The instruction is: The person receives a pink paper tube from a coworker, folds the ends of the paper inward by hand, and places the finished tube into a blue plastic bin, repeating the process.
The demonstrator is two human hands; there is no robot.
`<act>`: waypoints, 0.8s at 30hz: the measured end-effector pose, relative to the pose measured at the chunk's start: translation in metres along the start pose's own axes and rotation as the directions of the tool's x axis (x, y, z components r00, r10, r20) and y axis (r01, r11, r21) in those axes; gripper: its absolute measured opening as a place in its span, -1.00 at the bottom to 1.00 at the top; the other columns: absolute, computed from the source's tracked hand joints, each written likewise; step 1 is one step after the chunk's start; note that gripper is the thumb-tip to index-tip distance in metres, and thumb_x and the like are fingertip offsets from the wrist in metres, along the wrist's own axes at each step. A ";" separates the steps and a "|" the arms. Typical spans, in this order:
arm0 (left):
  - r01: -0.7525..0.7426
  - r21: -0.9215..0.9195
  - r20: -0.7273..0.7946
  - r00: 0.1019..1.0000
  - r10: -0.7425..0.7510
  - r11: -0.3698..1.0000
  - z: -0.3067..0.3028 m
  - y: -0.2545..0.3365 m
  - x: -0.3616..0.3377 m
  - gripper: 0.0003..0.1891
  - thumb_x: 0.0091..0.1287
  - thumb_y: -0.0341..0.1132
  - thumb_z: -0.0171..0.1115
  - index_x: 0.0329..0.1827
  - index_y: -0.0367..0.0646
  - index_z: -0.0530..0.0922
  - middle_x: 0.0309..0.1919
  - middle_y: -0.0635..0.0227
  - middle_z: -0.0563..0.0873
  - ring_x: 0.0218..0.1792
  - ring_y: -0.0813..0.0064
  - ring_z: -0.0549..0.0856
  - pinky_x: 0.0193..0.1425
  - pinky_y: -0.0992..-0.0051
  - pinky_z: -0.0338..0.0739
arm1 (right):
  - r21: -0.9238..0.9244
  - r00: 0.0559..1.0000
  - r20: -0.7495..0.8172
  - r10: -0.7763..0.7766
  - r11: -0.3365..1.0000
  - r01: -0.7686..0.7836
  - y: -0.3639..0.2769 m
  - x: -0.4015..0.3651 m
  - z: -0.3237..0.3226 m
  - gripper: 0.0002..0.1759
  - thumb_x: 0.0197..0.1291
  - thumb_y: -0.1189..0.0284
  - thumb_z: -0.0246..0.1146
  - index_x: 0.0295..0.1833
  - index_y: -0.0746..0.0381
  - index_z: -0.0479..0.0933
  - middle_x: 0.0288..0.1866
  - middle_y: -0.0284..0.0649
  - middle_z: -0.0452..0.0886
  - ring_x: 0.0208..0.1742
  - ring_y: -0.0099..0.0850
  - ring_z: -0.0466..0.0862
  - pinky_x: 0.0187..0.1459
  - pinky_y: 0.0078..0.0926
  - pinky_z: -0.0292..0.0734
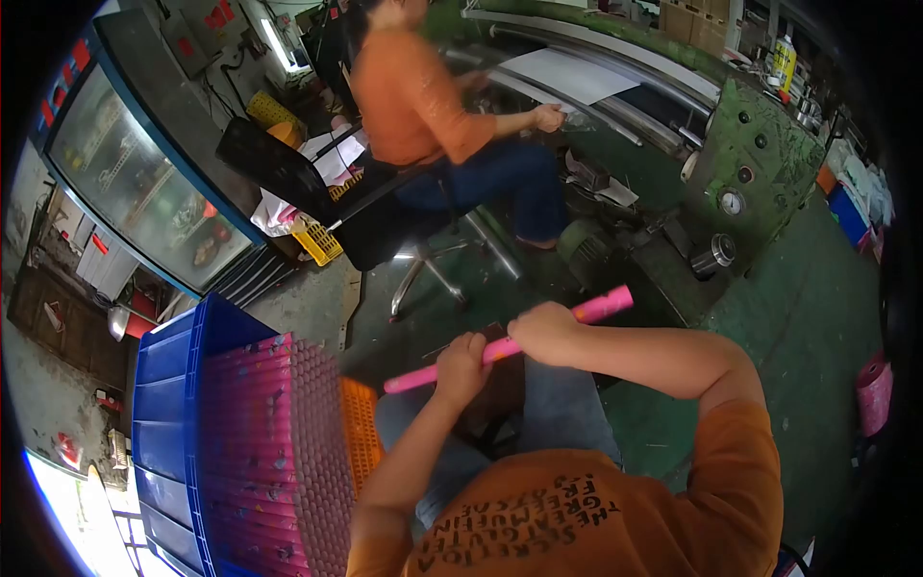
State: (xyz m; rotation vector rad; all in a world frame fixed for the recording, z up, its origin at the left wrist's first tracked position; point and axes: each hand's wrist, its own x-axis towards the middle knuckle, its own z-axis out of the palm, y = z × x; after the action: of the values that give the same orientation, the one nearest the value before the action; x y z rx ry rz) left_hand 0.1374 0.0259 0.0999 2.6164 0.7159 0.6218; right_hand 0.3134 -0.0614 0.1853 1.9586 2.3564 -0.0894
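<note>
A bright pink tube [608, 303] lies slantwise across my lap, its right end higher in the view than its left. My left hand [461, 368] is wrapped round it left of the middle. Closer to the right end, my right hand [544, 333] grips the same tube with fingers closed. Left of my knees, a big stack of similar pink tubes [252, 423] lies in a blue plastic crate [163, 413], open ends facing me. An orange plastic basket [361, 433] stands between the stack and my leg.
A person in an orange top [399, 96] sits on a black office chair [279, 168] ahead, hands near a white sheet [567, 75] on a green roller machine [760, 154]. A glass-door fridge [144, 173] stands at left; a pink roll [873, 394] is at far right.
</note>
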 end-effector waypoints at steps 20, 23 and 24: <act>0.221 -0.545 0.026 0.969 -0.247 0.809 0.048 -0.006 0.008 -0.72 0.12 -0.39 0.37 -0.11 -0.25 0.59 -0.28 0.12 0.71 -0.21 0.40 0.70 -0.11 0.42 0.54 | -0.698 0.986 -0.010 -0.164 0.708 0.111 -0.057 0.007 -0.068 -0.80 -0.09 0.40 0.20 -0.35 0.24 0.63 -0.43 -0.17 0.63 -0.32 -0.22 0.60 -0.19 -0.21 0.40; 0.256 -0.756 0.062 0.944 -0.324 0.602 0.085 -0.045 -0.022 -0.67 0.12 -0.35 0.42 -0.06 -0.24 0.59 -0.26 0.20 0.72 -0.19 0.54 0.65 -0.06 0.46 0.53 | -0.326 0.982 0.072 -0.173 0.927 0.187 -0.046 0.015 -0.107 -0.76 0.04 0.36 0.20 -0.19 0.23 0.62 -0.22 -0.18 0.64 -0.09 -0.21 0.59 -0.03 -0.19 0.37; 0.261 -0.761 0.056 0.939 -0.341 0.594 0.093 -0.053 -0.032 -0.67 0.12 -0.35 0.42 -0.06 -0.24 0.59 -0.26 0.20 0.72 -0.19 0.54 0.65 -0.06 0.46 0.53 | -0.103 0.943 -0.163 -0.291 0.955 0.277 -0.038 0.018 -0.109 -0.70 0.09 0.32 0.20 -0.08 0.21 0.59 -0.07 -0.18 0.60 0.06 -0.20 0.53 0.07 -0.14 0.33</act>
State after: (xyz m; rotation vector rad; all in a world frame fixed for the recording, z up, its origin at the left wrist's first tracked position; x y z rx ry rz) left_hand 0.1382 0.0307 -0.0111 1.6353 0.6998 0.7413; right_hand 0.2701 -0.0403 0.2918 1.6412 2.6960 0.1670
